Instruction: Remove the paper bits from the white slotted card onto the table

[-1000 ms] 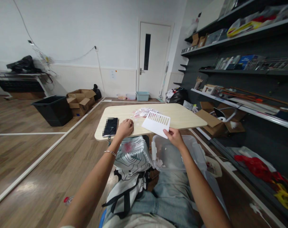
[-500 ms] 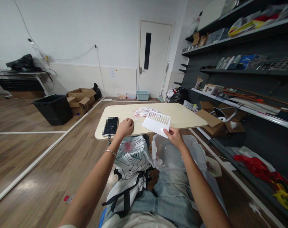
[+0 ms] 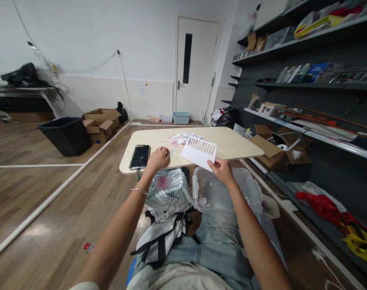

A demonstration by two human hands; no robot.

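My right hand pinches the lower right corner of a white slotted card, with a row of long cut-outs along its far edge. The card is held tilted over the near edge of the pale wooden table. Beyond it lies a pile of small white and reddish paper pieces, partly hidden by the card. My left hand rests on the table by the near edge with its fingers curled closed; whatever they may hold is hidden. Left of that hand lies a dark phone, partly blurred out.
Below the table, a clear plastic bin holds a few white scraps. A patterned cloth hangs beside it over my lap. Left stands a black trash bin near cardboard boxes. Shelves line the right wall.
The view has tipped slightly, so the whole scene sits a little higher. Both hands and the card keep nearly the same places relative to the table.
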